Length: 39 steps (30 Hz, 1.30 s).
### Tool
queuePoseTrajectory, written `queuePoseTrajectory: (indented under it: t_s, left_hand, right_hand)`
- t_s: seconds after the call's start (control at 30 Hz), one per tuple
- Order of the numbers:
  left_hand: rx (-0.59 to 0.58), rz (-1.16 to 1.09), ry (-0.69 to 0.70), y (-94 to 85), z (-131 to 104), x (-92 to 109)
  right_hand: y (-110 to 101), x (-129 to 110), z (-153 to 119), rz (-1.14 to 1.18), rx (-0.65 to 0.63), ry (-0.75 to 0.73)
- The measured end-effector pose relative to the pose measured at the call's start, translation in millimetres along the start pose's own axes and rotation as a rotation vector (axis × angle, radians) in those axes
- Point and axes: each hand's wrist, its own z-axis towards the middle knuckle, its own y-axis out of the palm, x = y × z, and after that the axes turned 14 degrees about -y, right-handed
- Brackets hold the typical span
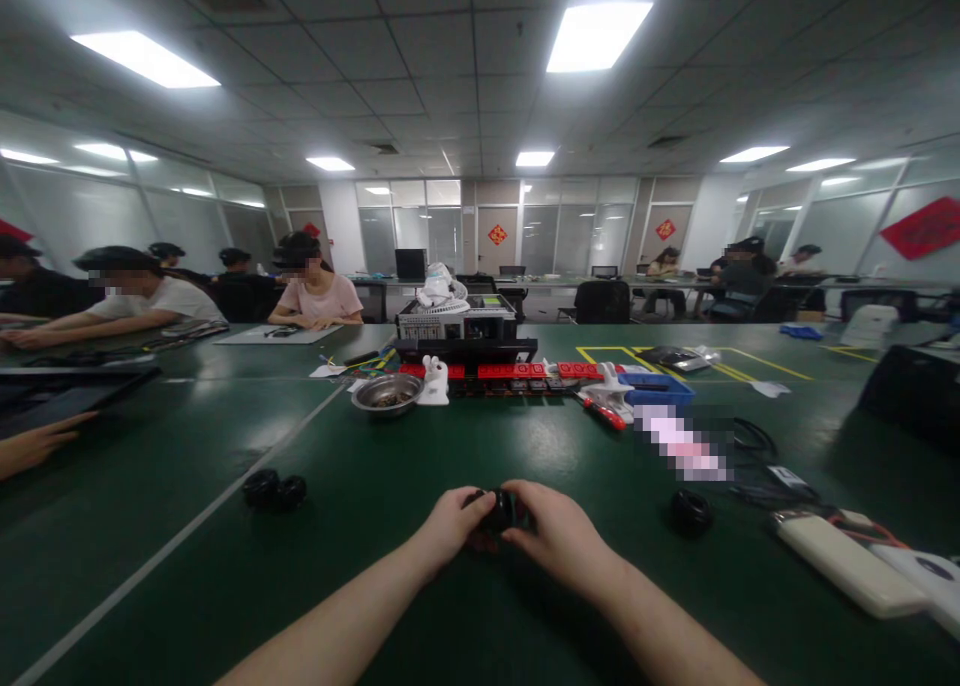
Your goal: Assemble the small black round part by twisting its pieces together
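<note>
Between my two hands, low over the middle of the green table, is a small glossy black coil, perhaps a rolled-up cable. My left hand is closed on its left side, thumb across the top. From the right, my right hand grips it with thumb and fingers. My fingers cover much of the coil. Two similar black coils lie side by side to the left. Another black coil rests on the table at the right.
Ahead stand a metal bowl of small parts, a white holder, a red-handled screwdriver and a blue tray. A cream power bank and cables lie right. A co-worker's hand touches a dark panel at left.
</note>
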Motion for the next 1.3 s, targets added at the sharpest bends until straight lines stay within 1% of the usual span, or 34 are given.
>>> queuePoseTrajectory:
  t_s: [0.03, 0.1, 0.2, 0.3, 0.37, 0.43, 0.53, 0.63, 0.7, 0.77, 0.87, 0.9, 0.97, 1.03, 1.1, 1.17, 1.23, 1.3]
  left_hand:
    - [0.019, 0.009, 0.019, 0.5, -1, 0]
    - [0.089, 0.085, 0.112, 1.0, -5, 4]
    - [0.215, 0.295, 0.275, 1.4, -17, 12]
    - [0.285, 0.46, 0.348, 2.4, -24, 16]
    - [0.306, 0.509, 0.377, 3.1, -24, 15]
    - [0.316, 0.521, 0.404, 3.3, -23, 13]
    - [0.324, 0.509, 0.424, 2.1, -21, 11]
    - [0.308, 0.501, 0.399, 0.0, -21, 11]
    - [0.292, 0.466, 0.367, -1.1, -20, 12]
    - [0.229, 0.362, 0.297, -1.2, -16, 11]
    - [0.057, 0.091, 0.089, 0.2, -9, 7]
    - [0.014, 0.015, 0.03, 0.8, -7, 6]
    - [-0.011, -0.058, -0.024, 1.7, -5, 4]
    - [0.035, 0.001, 0.018, 2.1, -7, 5]
    - [0.137, 0.184, 0.135, 2.6, -12, 7]
    - [0.22, 0.397, 0.277, 3.6, -18, 10]
    - [0.253, 0.528, 0.365, 5.1, -22, 12]
    - [0.268, 0.569, 0.394, 6.3, -24, 12]
  right_hand:
    - [0, 1, 0, 0.029, 0.0, 0.013]
    - [1, 5, 0, 0.13, -0.001, 0.073]
    - [5, 16, 3, 0.33, 0.018, 0.216]
    - [11, 24, 7, 0.543, -0.012, 0.393]
    - [14, 25, 9, 0.644, -0.056, 0.465]
    - [18, 24, 9, 0.688, -0.057, 0.452]
    - [22, 24, 8, 0.669, -0.008, 0.353]
    - [23, 25, 6, 0.576, -0.008, 0.293]
    - [20, 24, 5, 0.466, -0.017, 0.243]
    - [15, 20, 5, 0.326, 0.001, 0.149]
    - [8, 13, 3, 0.163, 0.048, 0.031]
    - [6, 11, 3, 0.139, 0.05, 0.014]
    - [6, 10, 2, 0.139, 0.052, 0.021]
    - [7, 13, 2, 0.196, 0.067, 0.072]
    - [11, 19, 3, 0.284, 0.075, 0.164]
    - [16, 26, 4, 0.394, 0.036, 0.264]
    - [21, 32, 6, 0.507, -0.026, 0.342]
    - [25, 34, 7, 0.595, -0.066, 0.382]
